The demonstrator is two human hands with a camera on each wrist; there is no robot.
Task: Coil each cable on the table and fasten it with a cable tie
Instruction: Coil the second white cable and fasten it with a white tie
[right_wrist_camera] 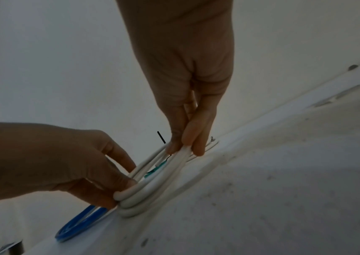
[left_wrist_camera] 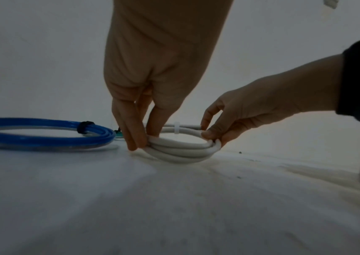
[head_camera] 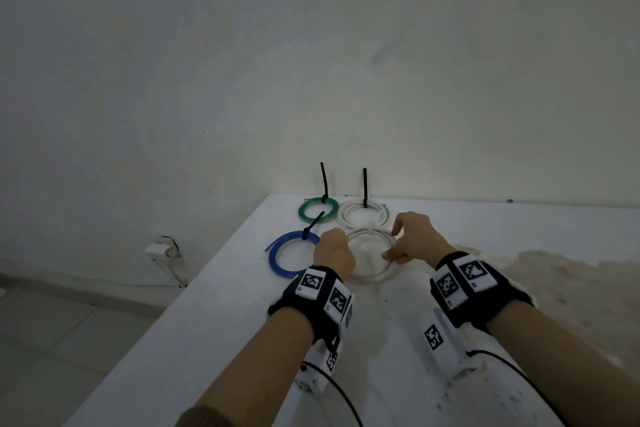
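Note:
A coiled white cable (head_camera: 372,277) lies on the white table (head_camera: 398,340), held from both sides. My left hand (left_wrist_camera: 144,141) pinches its left edge, fingers outside and thumb inside the ring. My right hand (right_wrist_camera: 185,148) pinches the opposite edge; in the left wrist view that right hand (left_wrist_camera: 212,133) shows thumb on top and fingers under the strands. A white cable tie (left_wrist_camera: 177,130) wraps the far side of this white cable (left_wrist_camera: 181,151). The cable (right_wrist_camera: 150,195) rests in several stacked loops.
Three tied coils lie close by: a blue coil (head_camera: 289,253) just left with a black tie (left_wrist_camera: 84,127), a green coil (head_camera: 318,210) and another white coil (head_camera: 363,213) behind, their black tie tails standing up. The table's left edge and the wall are near.

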